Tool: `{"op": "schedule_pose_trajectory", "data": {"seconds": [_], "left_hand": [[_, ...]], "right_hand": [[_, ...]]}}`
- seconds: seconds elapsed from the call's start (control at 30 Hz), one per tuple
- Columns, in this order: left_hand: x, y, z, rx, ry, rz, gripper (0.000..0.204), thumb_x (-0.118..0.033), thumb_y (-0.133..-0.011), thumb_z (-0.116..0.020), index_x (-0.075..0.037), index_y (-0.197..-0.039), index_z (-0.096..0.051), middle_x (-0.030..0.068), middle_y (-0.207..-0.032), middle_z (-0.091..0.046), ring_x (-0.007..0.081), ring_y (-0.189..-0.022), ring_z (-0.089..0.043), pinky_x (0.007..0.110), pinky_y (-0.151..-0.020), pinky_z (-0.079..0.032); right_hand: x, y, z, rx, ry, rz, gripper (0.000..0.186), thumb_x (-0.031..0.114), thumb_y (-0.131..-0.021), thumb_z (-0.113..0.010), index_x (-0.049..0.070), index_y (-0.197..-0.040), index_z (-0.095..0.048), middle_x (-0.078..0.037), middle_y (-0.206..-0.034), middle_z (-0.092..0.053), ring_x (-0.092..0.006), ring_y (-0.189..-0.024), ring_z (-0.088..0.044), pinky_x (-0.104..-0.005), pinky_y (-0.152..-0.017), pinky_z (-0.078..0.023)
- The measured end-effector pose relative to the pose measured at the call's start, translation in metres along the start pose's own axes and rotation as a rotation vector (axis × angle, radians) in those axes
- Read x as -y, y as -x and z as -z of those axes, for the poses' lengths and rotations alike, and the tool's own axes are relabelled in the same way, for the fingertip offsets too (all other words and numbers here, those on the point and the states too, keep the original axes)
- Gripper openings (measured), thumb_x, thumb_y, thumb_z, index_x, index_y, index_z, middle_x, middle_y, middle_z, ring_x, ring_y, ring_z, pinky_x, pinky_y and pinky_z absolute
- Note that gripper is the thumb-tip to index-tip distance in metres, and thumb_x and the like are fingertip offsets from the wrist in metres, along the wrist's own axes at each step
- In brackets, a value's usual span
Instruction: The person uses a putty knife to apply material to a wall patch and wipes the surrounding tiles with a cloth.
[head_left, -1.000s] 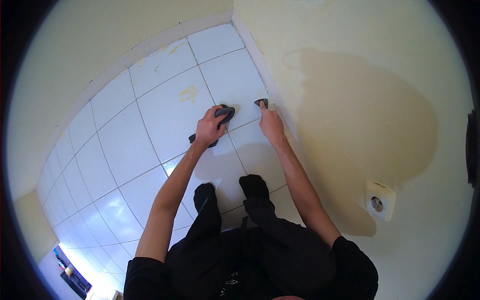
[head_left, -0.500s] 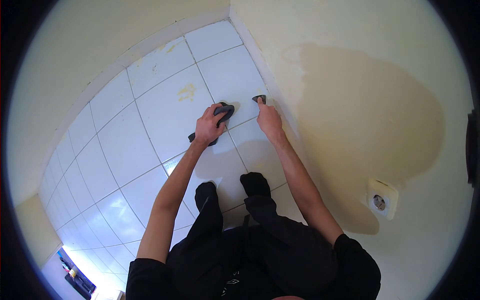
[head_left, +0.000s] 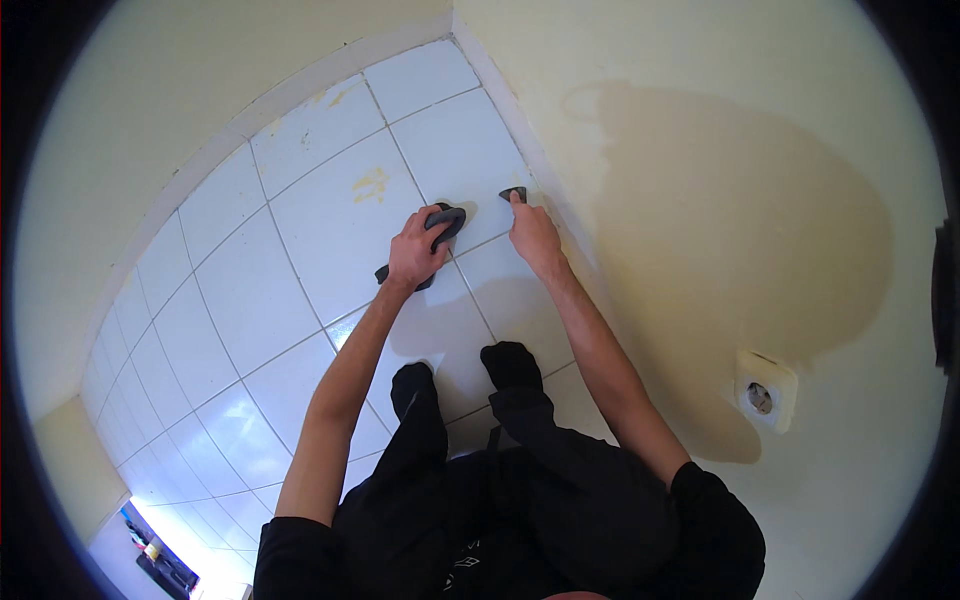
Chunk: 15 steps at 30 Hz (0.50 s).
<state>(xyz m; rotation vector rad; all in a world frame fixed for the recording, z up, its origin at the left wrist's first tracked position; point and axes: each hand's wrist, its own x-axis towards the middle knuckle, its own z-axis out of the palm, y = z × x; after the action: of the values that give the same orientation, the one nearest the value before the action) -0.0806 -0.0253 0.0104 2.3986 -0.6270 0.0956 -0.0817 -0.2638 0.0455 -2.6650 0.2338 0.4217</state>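
On the white tiled floor point(head_left: 260, 265), my left hand point(head_left: 413, 252) is closed on a bunched dark grey cloth point(head_left: 447, 222). Part of the cloth loops up past the thumb, and other dark bits stick out under the palm. My right hand point(head_left: 536, 240), farther right near the wall's foot, grips a small dark scraper point(head_left: 513, 193) with a wide flat edge. One finger lies along the scraper, its edge facing away from me against the tile; most of its handle is hidden in the hand. A yellowish stain point(head_left: 371, 184) marks the tile beyond my left hand.
Fainter yellow marks point(head_left: 338, 97) lie near the far skirting. The cream wall point(head_left: 560, 60) rises close on my right, with a white power socket point(head_left: 762, 398) low on it. My feet in black socks point(head_left: 512, 366) stand just behind my hands.
The view has shifted slightly. My right hand and the scraper have slid a little farther from me across the tile. My left hand keeps its place on the cloth.
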Motion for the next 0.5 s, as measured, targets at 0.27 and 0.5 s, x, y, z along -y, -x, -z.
{"op": "schedule_pose_trajectory", "data": {"seconds": [0.27, 0.5], "left_hand": [[0.0005, 0.0003, -0.0013, 0.008, 0.004, 0.004, 0.039, -0.008, -0.072, -0.071, -0.012, -0.111, -0.072, 0.0053, -0.128, -0.058, 0.0266, -0.108, -0.063, 0.039, -0.079, -0.06], [0.0005, 0.0008, -0.002, -0.006, 0.002, 0.005, 0.039, -0.008, -0.072, -0.07, -0.012, -0.111, -0.072, 0.0056, -0.129, -0.058, 0.0264, -0.11, -0.063, 0.038, -0.08, -0.059]], "right_hand": [[0.0027, -0.0022, 0.0011, 0.017, 0.009, -0.005, 0.041, 0.007, -0.098, -0.046, -0.001, -0.139, -0.053, -0.028, -0.093, -0.069, -0.0434, -0.09, -0.07, -0.0526, -0.079, -0.057], [0.0046, -0.0011, 0.0029, 0.025, -0.01, -0.015, 0.041, 0.007, -0.098, -0.048, -0.001, -0.137, -0.054, -0.029, -0.095, -0.069, -0.0437, -0.091, -0.07, -0.0519, -0.079, -0.057]]}}
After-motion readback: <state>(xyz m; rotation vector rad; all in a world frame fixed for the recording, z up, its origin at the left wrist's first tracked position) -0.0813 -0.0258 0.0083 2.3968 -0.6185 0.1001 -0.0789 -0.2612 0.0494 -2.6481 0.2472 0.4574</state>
